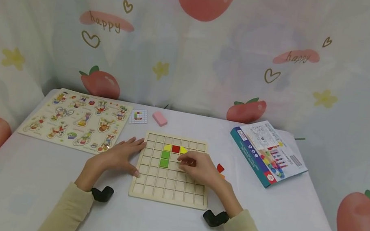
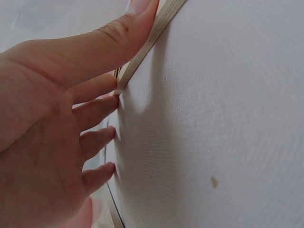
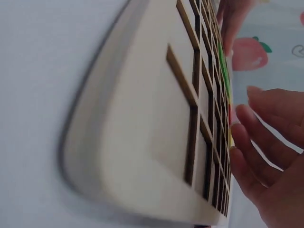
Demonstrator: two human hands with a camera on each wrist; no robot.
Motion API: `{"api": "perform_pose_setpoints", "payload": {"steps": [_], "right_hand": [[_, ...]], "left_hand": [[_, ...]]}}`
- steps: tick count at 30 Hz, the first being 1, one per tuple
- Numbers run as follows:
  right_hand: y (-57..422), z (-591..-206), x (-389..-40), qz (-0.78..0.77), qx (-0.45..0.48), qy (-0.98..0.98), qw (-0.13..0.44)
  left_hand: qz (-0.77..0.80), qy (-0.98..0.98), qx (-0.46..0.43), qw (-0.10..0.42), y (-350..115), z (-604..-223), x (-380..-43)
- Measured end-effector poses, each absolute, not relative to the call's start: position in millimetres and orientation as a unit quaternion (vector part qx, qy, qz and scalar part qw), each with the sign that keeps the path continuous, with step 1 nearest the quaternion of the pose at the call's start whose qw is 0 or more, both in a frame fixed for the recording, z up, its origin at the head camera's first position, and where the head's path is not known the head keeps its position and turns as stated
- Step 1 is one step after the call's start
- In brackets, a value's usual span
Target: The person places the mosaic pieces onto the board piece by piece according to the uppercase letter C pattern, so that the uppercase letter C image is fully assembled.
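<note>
A wooden grid board point(image 1: 168, 195) lies on the table in the head view. In its upper part sit a red square point(image 1: 175, 149) between a yellow rounded piece point(image 1: 167, 147) and another yellow piece point(image 1: 184, 149), with green squares point(image 1: 163, 163) below the left one. My left hand point(image 1: 119, 156) rests at the board's left edge, fingers spread, thumb on the rim. Over the board, my right hand point(image 1: 198, 166) has its fingers bent loosely, tips close to the right yellow piece. In the right wrist view, no piece shows between those fingers point(image 3: 244, 166).
Right of the board, a red piece point(image 1: 220, 167) and an orange piece point(image 1: 222, 176) lie partly behind my right hand. A picture puzzle board point(image 1: 74, 122) is at left. Behind are a pattern card point(image 1: 138, 117), a pink block point(image 1: 160, 118) and, at right, a box point(image 1: 267, 153).
</note>
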State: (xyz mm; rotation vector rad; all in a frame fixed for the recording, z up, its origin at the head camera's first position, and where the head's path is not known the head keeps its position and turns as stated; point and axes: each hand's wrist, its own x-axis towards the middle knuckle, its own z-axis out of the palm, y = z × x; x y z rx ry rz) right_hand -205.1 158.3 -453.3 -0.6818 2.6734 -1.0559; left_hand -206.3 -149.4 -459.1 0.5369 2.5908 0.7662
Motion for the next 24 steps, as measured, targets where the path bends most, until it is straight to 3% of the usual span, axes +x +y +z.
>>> {"api": "perform_pose_setpoints", "payload": {"steps": [24], "right_hand": [[231,-456,-195,-0.34,-0.164,0.923,0.08]], "left_hand": [[0.268,0.924,0.196,0.191,-150,-461,-207]]}}
